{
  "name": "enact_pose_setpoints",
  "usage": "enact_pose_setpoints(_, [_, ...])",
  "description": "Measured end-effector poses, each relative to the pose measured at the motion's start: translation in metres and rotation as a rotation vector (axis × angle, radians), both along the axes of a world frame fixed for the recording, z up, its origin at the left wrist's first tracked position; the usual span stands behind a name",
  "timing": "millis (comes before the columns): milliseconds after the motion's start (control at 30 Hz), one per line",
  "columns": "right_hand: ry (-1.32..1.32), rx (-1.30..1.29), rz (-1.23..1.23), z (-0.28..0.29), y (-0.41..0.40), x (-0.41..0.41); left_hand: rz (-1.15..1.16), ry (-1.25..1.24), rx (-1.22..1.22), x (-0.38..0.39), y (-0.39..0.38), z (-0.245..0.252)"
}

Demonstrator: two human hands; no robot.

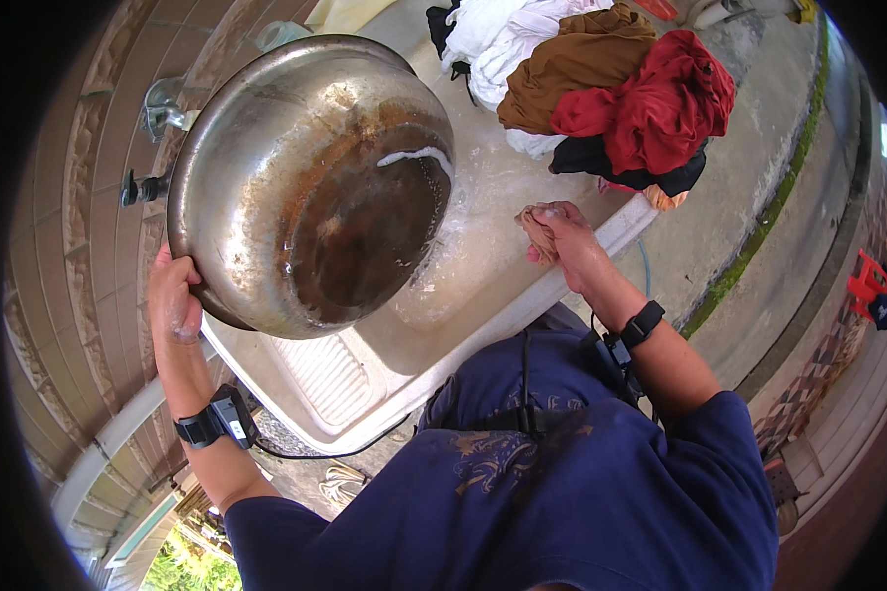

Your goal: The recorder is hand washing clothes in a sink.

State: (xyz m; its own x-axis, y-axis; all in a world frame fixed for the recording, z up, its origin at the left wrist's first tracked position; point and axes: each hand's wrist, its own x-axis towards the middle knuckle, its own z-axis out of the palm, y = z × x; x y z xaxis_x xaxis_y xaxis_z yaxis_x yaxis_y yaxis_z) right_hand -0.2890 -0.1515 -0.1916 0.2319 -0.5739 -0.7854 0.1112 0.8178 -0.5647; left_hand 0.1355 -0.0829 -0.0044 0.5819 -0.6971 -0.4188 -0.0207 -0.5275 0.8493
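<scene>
My left hand [174,295] grips the rim of a large metal basin [244,214], which is tipped on its side with its underside towards me. The basin's bottom is stained brown and wet, with a streak of white foam; its inside is hidden. My right hand [564,240] is closed around a crumpled beige cloth [538,235], apart from the basin and above the laundry sink [480,288]. Suds cling to both hands. A ribbed washboard [331,378] is moulded into the sink's near left end.
Brown, red, white and black garments [665,103] are heaped on the sink's far right end. Taps [164,111] stick out of the tiled wall [107,221] behind the basin. A concrete floor [698,244] with a mossy strip lies to the right.
</scene>
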Motion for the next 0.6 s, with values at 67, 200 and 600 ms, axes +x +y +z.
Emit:
enact_pose_setpoints(67, [0.017, -0.009, 0.031, -0.001, -0.002, -0.002, 0.029, 0.032, -0.028, -0.004, 0.006, 0.000])
enact_pose_setpoints(200, [0.053, -0.037, 0.094, 0.004, -0.002, 0.001, 0.067, -0.005, -0.107, -0.011, 0.012, -0.001])
enact_pose_setpoints(600, [0.019, -0.049, 0.193, 0.022, -0.008, 0.024, 0.021, 0.058, -0.221, -0.030, 0.008, -0.029])
